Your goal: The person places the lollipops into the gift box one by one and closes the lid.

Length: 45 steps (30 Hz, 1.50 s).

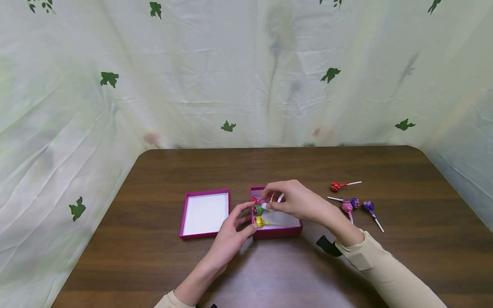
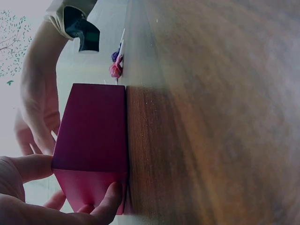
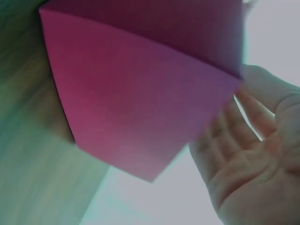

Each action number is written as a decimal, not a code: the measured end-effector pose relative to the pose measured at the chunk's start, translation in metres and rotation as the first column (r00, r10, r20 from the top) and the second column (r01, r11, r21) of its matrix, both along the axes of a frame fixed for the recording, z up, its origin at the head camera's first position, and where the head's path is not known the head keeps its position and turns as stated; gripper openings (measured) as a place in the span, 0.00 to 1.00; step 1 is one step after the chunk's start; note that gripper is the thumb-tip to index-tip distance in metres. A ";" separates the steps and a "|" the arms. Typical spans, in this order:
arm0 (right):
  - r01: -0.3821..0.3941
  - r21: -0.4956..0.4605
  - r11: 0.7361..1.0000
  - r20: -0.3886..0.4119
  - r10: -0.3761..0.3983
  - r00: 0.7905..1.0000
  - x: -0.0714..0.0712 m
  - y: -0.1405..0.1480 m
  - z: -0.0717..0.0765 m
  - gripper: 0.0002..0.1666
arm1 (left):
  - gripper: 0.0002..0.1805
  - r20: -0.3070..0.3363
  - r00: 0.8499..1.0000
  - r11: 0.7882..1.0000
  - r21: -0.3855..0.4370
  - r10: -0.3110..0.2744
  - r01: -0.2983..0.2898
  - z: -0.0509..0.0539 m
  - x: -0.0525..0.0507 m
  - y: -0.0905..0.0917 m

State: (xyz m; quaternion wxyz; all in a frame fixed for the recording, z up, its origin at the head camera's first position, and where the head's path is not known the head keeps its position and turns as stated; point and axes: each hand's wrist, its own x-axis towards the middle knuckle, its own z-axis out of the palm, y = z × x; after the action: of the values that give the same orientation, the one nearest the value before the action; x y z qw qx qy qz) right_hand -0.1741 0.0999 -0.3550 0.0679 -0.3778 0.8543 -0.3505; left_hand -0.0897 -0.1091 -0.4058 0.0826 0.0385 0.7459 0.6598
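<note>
A magenta box (image 1: 277, 234) with a pale inside stands on the table; its front and one side show in both wrist views. Along its left wall, inside, lie a pink-red lollipop (image 1: 256, 199), a green lollipop (image 1: 258, 210) and a yellow lollipop (image 1: 260, 221). My left hand (image 1: 231, 235) holds the box at its left side, thumb at the near corner and fingers against the wall. Reaching in from the right, my right hand (image 1: 294, 201) pinches the pink-red lollipop near its wrapper; the fingertips partly hide it.
Left of the box lies its magenta-rimmed lid (image 1: 205, 214), white inside facing up. To the right are a red lollipop (image 1: 336, 186), a pink lollipop (image 1: 347, 207) and two purple ones, the outer purple lollipop (image 1: 368, 206) pointing its stick forward. A patterned curtain (image 1: 246, 85) hangs behind the table.
</note>
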 end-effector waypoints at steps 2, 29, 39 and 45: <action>0.035 -0.017 0.999 -0.004 -0.035 0.999 0.004 0.007 0.003 0.09 | 0.28 0.004 1.000 1.000 -0.004 0.000 0.000 0.000 0.000 0.000; 0.474 0.035 0.880 0.043 -0.476 0.879 0.041 0.122 -0.005 0.11 | 0.28 0.014 1.000 0.999 -0.032 0.012 -0.011 0.002 0.001 0.001; 0.536 0.117 0.836 0.022 -0.542 0.840 0.043 0.145 -0.019 0.11 | 0.28 0.026 1.000 1.000 -0.028 0.006 -0.005 0.002 0.000 0.000; 0.556 0.140 0.819 -0.022 -0.559 0.829 0.044 0.153 -0.027 0.11 | 0.28 0.030 1.000 1.000 -0.030 0.005 -0.005 0.003 0.000 0.000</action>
State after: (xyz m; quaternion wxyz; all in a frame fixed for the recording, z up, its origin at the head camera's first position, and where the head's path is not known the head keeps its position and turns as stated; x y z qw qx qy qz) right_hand -0.1300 0.2530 -0.3816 -0.0024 -0.1023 0.9491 -0.2977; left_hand -0.0897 -0.1088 -0.4030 0.0928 0.0255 0.7545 0.6492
